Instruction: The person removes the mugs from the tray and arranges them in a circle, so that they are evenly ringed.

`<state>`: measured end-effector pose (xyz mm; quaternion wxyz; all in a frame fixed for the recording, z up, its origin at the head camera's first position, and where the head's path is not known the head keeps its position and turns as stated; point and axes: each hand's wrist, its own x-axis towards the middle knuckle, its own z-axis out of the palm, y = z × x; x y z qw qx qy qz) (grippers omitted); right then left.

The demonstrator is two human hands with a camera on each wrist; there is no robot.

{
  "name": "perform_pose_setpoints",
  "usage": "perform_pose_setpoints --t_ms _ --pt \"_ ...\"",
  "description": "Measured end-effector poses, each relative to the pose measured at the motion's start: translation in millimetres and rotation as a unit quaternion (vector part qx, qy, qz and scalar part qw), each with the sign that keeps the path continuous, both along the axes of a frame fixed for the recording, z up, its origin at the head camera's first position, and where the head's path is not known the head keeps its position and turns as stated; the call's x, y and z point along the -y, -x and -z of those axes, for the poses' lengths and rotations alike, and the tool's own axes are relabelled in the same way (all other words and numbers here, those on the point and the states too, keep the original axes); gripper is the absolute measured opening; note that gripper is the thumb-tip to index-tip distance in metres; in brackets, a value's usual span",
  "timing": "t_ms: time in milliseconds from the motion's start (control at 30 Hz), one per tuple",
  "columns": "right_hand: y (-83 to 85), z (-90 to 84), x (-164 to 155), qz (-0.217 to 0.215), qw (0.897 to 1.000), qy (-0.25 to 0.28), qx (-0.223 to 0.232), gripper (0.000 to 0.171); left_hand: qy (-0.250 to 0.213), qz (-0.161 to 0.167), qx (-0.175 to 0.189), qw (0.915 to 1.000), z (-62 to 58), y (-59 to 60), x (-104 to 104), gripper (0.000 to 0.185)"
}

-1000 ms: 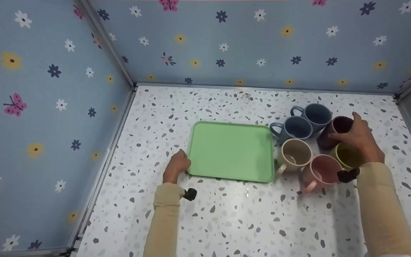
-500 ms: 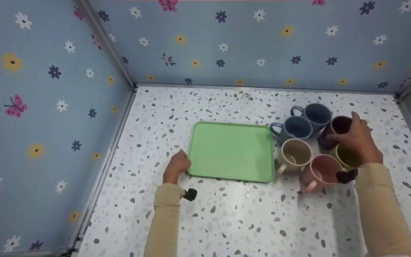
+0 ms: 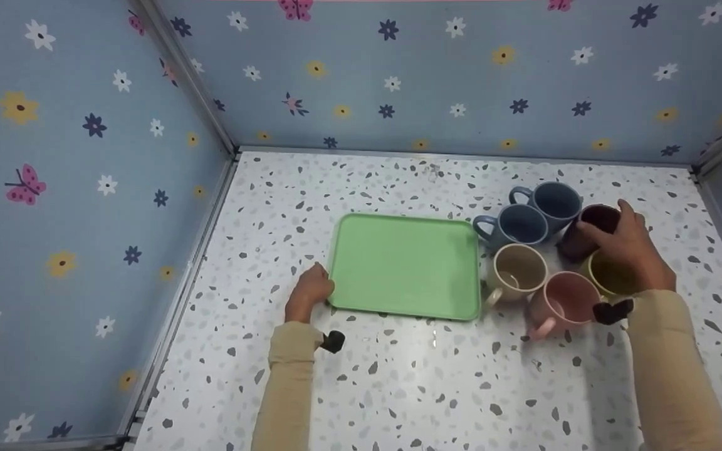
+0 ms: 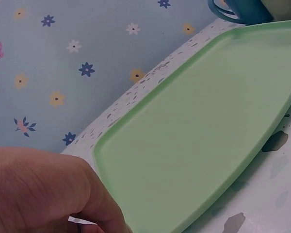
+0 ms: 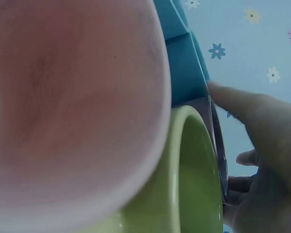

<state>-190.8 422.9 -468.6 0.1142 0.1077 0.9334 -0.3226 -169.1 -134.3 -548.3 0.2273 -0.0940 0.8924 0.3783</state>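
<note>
My left hand [image 3: 312, 288] holds the left edge of a light green tray [image 3: 408, 266], which lies flat on the table; its thumb meets the rim in the left wrist view. At the right, my right hand [image 3: 635, 250] grips a dark maroon mug [image 3: 600, 217] near its rim, thumb on one side and fingers on the far side. Beneath that hand stands a yellow-green mug [image 3: 610, 275], partly covered by it. A pink mug [image 3: 571, 299] stands closer to me and fills much of the right wrist view.
Two blue mugs [image 3: 524, 223] stand left of the maroon mug, handles to the left. A cream mug [image 3: 519, 269] is close by the tray's right edge. Flowered panels [image 3: 430, 75] rise behind and at the sides of the speckled table [image 3: 398, 388].
My right thumb has shifted slightly up toward the maroon mug's rim, and the mug leans a little differently. The left hand and tray stay where they were.
</note>
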Motion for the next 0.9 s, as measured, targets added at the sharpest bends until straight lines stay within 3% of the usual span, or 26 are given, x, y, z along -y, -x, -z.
perform_pose_setpoints --t_ms 367,567,733,900 --pt "-1.2 -14.6 -3.6 0.017 0.998 0.029 -0.049 0.091 0.007 0.012 0.007 0.9999 -1.7 -0.1 1.3 0.008" --pt "-3.8 -30.7 12.7 0.031 0.995 0.039 -0.081 0.087 0.03 0.022 0.023 0.999 -15.8 1.3 -1.4 0.047" --pt "-5.5 -46.9 40.0 0.017 0.989 0.035 -0.139 0.08 0.085 0.027 -0.047 0.9949 -34.8 10.2 -9.5 0.054" --pt "-7.4 -59.4 75.4 0.0 0.978 0.031 -0.206 0.069 0.063 0.008 -0.169 0.9836 -58.1 25.7 -27.9 0.047"
